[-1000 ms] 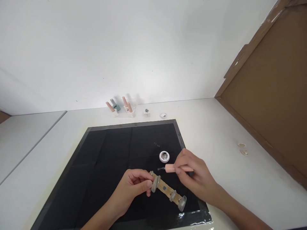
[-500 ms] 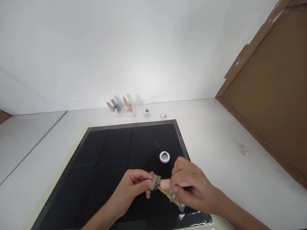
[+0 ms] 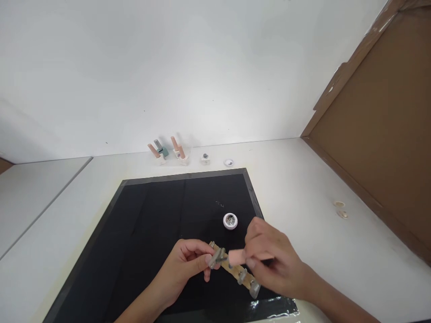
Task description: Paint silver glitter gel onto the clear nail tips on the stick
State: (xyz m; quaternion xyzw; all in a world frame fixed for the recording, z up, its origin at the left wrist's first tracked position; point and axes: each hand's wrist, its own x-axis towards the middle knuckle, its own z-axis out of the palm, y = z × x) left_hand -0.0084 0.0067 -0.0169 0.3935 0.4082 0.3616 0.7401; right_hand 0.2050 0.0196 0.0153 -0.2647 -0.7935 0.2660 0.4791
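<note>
My left hand [image 3: 190, 264] pinches a greyish false nail [image 3: 214, 259] between thumb and fingers. This nail sits towards the upper end of a tan strip [image 3: 234, 271] that carries several more grey nails, slanting down to the right over the black mat. My right hand [image 3: 267, 251] is closed around a nail polish brush [image 3: 237, 257] by its pink cap handle. The brush's dark tip points left and is at the pinched nail; whether it touches is hard to tell. Beyond the hands stands a small white jar [image 3: 230, 221] of silvery glitter or flakes.
The black mat [image 3: 158, 215] is edged with grey tape on a white table. Several nail polish bottles [image 3: 182, 159] and a small clear pot [image 3: 205, 159] stand by the back wall, with a white lid [image 3: 228, 163] nearby. Two small round pieces [image 3: 341, 209] lie right, near a cardboard panel [image 3: 377, 125].
The brush has drawn slightly right, so its dark tip shows between cap and nail. The pinched nail is turned a little. My left hand has hardly moved.
</note>
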